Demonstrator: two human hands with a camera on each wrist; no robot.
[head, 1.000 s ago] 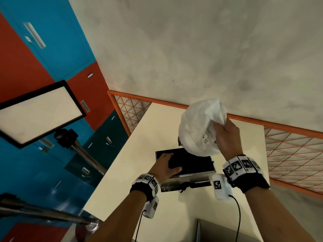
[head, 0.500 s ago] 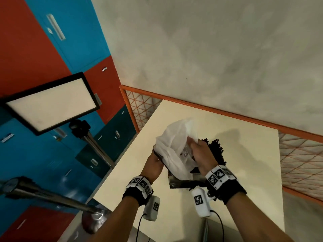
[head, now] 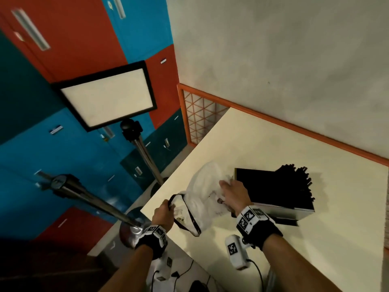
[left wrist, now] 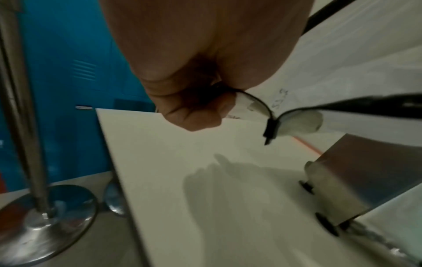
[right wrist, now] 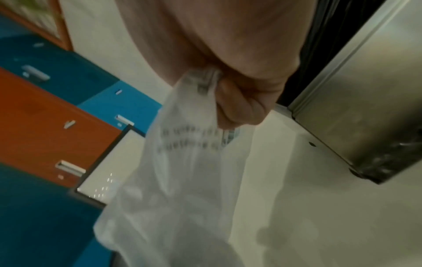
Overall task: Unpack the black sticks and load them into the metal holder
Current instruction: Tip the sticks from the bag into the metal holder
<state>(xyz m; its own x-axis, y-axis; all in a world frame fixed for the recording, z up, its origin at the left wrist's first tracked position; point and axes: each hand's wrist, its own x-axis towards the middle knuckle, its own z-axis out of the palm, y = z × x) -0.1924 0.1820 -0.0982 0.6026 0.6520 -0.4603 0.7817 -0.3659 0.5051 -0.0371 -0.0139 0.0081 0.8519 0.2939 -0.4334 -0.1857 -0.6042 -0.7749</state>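
A steel holder [head: 282, 210] sits on the cream table [head: 315, 249], filled with black sticks [head: 294, 182] whose ends fan out past its far right end. Left of it hangs a crumpled white plastic bag [head: 200, 186] with a black-rimmed mouth. My left hand [head: 163, 213] grips that black rim near the table's left edge. My right hand [head: 233, 194] clutches the bag's bunched film beside the holder's left end. The left wrist view shows my left hand [left wrist: 194, 112] fisted on the rim; the right wrist view shows my right hand [right wrist: 239, 101] clenching the bag [right wrist: 182, 180] beside the holder [right wrist: 365, 108].
The table's left edge lies right by my left hand, with a metal stand base [head: 130, 234] on the floor below. A light panel [head: 107, 100] on a pole stands beyond, before red and blue lockers. An orange rail [head: 294, 127] runs along the wall behind the table.
The bag came down from above the holder and moved left, away from it. My left hand left the holder and took the bag's black rim. The sticks now lie in the holder.
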